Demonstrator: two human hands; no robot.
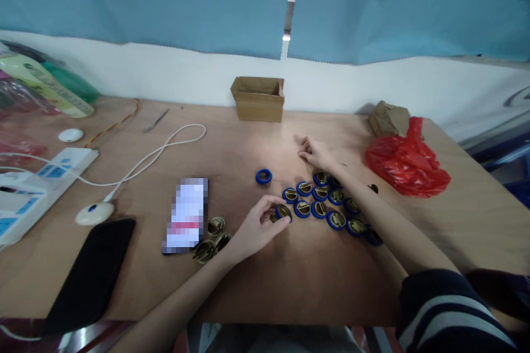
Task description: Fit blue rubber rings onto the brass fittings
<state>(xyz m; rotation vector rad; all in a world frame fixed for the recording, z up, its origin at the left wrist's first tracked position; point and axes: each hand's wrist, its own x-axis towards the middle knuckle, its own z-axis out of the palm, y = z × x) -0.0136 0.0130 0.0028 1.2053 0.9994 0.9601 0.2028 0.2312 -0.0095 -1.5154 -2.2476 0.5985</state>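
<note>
My left hand point(263, 226) pinches a round, brass-coloured badge with a blue rim point(284, 212) between thumb and fingers, just above the table. To its right lie several similar blue-rimmed badges point(319, 209), brass side up with what look like pin bars across them. Beyond those, my right hand point(315, 153) rests low over the table with fingers curled together; whether it holds anything small cannot be made out. A lone blue ring point(263, 176) lies on the table between the hands. Left of my left wrist sit several brass-coloured round pieces without blue rims point(216, 226).
A phone with a lit screen point(186, 215) and a black phone point(91, 270) lie left. A white cable runs to a power strip point(78, 160). Behind stands an open cardboard box point(259, 107). At right are a red plastic bag point(406, 168) and brown paper package point(387, 118).
</note>
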